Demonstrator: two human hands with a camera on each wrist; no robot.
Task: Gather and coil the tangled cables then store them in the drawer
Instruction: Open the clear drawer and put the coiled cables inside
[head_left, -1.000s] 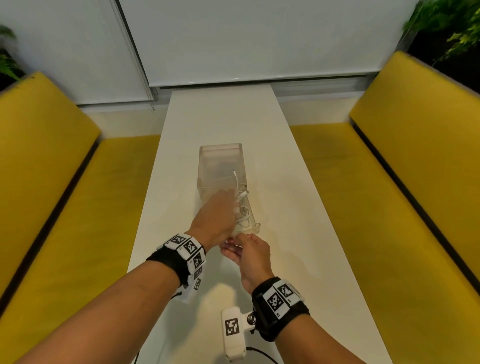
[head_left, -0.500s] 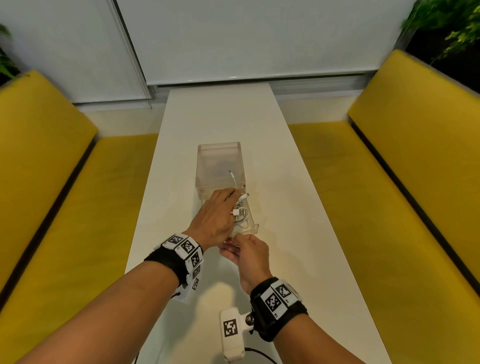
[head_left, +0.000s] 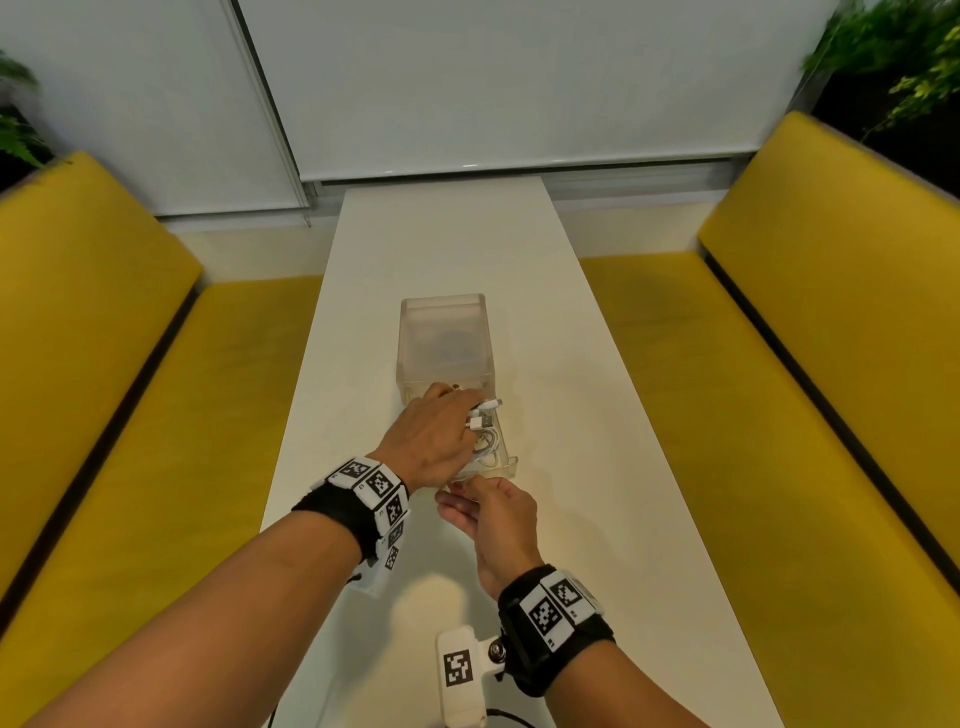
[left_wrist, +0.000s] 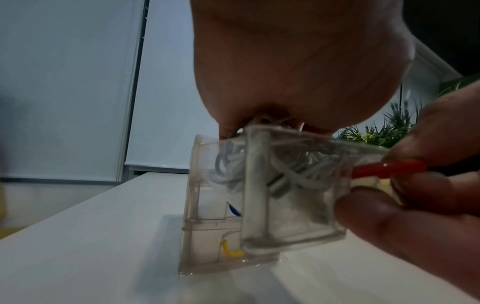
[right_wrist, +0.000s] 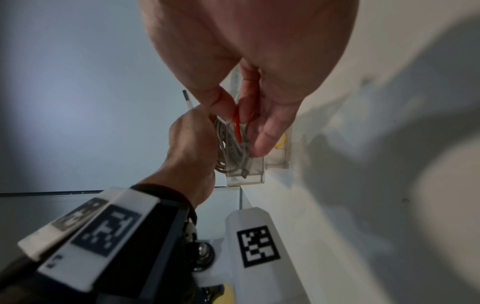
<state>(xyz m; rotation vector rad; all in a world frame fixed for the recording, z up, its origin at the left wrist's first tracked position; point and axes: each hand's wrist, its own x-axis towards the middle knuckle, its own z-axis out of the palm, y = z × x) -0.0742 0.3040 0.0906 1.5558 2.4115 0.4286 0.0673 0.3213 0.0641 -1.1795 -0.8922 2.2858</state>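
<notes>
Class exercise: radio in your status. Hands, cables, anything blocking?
Left hand pressing white cables into open drawer. Right hand pinching drawer front. Connectors poking above rim.

I sit at a long, narrow white tabletop (head_left: 452, 249) that runs away from me to a wall of pale roller blinds (head_left: 509, 78). Yellow cushioned benches (head_left: 98, 332) flank it on both sides. Green leafy plants (head_left: 904, 47) fill the dark upper corners behind them.
</notes>
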